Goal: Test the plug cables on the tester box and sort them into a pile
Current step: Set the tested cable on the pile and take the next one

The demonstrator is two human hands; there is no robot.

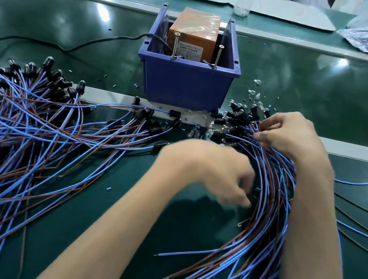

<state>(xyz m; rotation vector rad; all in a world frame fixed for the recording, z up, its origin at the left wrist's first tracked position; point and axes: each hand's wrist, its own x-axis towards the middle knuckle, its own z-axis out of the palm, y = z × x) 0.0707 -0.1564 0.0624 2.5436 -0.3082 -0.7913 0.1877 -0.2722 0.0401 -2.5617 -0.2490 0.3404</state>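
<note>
Right fingers: the fingers (261, 135) of the right hand (292, 138) were curled in, thumb against fingertips, pinching a few wires at the far end of the cable bundle (261, 225), just behind its black plug heads.
Left fingers: the left hand (208, 165) was motion-blurred, with its fingers (241, 180) loosely curled at the bundle's inner edge. Whether they held a wire could not be told.
Bundle place: it lay on the green table (184, 249), under and between both hands and to the right of the tester box (193, 36).
Long axis: the plugs lay at the far end, close to the blue bin (185, 83). The wires swept in a curve back toward the person, and their bare tips fanned out and pointed near and leftward.
Handling: each cable looked light and limp, with thin blue and brown leads that would probably snag on their neighbours. The rigid plug head seemed the surest place to hold, drawing one cable out along its length.
Left pile: it was a looser spread of the same cables (20, 136), well apart from the bundle, with its plugs also at the far side.
Tester: the orange box sat inside the bin, with two upright screws (175, 45) at the front rim and a black cord (71, 47) trailing left.
</note>
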